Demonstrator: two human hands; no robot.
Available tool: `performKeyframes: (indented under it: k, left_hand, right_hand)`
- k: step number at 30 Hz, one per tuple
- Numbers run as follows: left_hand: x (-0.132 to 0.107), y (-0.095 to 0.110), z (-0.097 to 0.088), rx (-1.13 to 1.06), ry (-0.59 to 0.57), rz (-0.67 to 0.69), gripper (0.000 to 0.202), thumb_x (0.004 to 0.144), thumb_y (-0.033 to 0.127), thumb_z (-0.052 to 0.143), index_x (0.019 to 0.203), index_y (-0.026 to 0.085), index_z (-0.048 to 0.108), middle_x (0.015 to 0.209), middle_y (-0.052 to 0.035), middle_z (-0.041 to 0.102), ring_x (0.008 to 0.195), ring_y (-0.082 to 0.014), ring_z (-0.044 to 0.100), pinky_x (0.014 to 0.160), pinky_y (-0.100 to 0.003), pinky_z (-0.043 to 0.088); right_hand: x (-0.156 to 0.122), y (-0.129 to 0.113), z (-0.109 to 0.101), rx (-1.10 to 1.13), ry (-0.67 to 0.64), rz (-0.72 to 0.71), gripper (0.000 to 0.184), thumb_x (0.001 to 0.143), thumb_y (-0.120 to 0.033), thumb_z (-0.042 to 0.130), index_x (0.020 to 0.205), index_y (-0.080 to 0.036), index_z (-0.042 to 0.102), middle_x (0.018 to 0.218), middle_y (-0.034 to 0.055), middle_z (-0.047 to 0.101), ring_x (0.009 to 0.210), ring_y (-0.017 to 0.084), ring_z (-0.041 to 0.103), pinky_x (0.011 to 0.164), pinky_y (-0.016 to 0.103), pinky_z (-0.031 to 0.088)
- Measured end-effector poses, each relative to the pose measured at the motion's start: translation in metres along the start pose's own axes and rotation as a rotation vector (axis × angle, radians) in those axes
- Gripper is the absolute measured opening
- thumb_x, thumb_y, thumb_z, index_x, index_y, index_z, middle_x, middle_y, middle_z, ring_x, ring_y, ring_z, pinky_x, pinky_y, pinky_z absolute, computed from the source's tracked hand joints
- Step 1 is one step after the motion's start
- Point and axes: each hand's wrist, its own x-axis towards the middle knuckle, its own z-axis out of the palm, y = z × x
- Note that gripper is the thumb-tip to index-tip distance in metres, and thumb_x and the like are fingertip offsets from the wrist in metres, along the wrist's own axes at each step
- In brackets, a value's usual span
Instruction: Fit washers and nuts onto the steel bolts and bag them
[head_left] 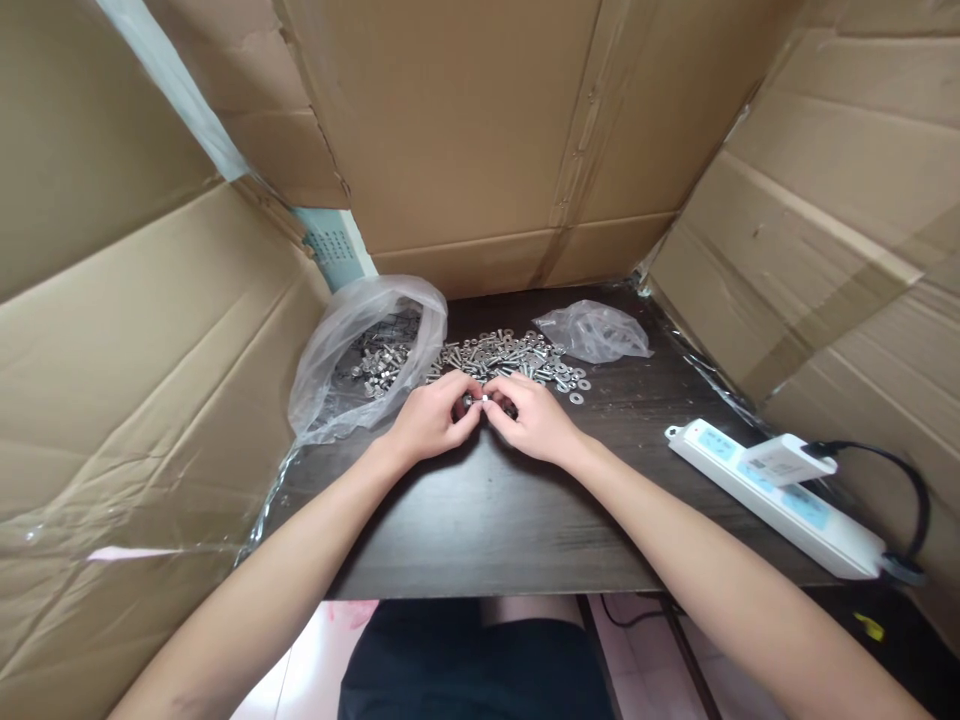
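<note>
My left hand [437,415] and my right hand [531,418] meet above the dark table, thumbs and fingertips pinched close together. Between them is a small metal bolt [468,401], its end pointing toward the right hand's fingertips. A bright little piece that looks like a nut [485,398] sits at the right fingertips; the fingers hide much of both. Just beyond the hands lies a loose pile of bolts, nuts and washers [506,352]. One flat washer [576,398] rests at the pile's near right edge.
An open clear plastic bag [311,400] with more bolts and nuts stands left of the pile. Another crumpled plastic bag [600,332] lies at the back right. A white power strip [780,510] with a plugged-in adapter [787,460] is on the right. Cardboard walls [480,120] surround the table [480,530].
</note>
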Motion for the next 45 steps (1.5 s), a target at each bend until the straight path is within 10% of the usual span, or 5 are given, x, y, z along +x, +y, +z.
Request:
performKeyframes:
  k: [27,34,45]
  left_hand:
    - [-0.0002,-0.001,0.0002,0.026,0.002,-0.01,0.011,0.094,0.028,0.06,0.099,0.02,0.065,0.08,0.001,0.069,0.062,-0.012,0.059,0.064,-0.025,0.043]
    - [-0.0002,-0.0022,-0.0009,0.024,-0.003,-0.01,0.011,0.093,0.028,0.06,0.098,0.02,0.065,0.081,0.0005,0.068,0.063,-0.0123,0.059,0.065,-0.025,0.044]
    - [-0.0002,-0.0001,-0.0012,0.01,-0.003,-0.005,0.012,0.094,0.028,0.057,0.097,0.019,0.065,0.082,-0.001,0.068,0.064,-0.0128,0.058,0.064,-0.025,0.044]
  right_hand:
    - [0.0017,0.0033,-0.0036,-0.027,-0.016,0.05,0.045,0.107,-0.035,0.038,0.064,-0.023,0.043,0.061,0.0016,0.049,0.067,0.019,0.049,0.067,0.033,0.038]
    - [0.0014,-0.0023,-0.0071,0.087,0.014,0.065,0.008,0.096,-0.023,0.051,0.096,-0.023,0.059,0.078,0.001,0.064,0.073,0.019,0.059,0.071,0.031,0.045]
    - [0.0001,0.0012,-0.0038,0.032,-0.02,0.031,0.005,0.085,-0.017,0.061,0.083,-0.021,0.061,0.071,0.0003,0.062,0.072,0.019,0.058,0.069,0.031,0.044]
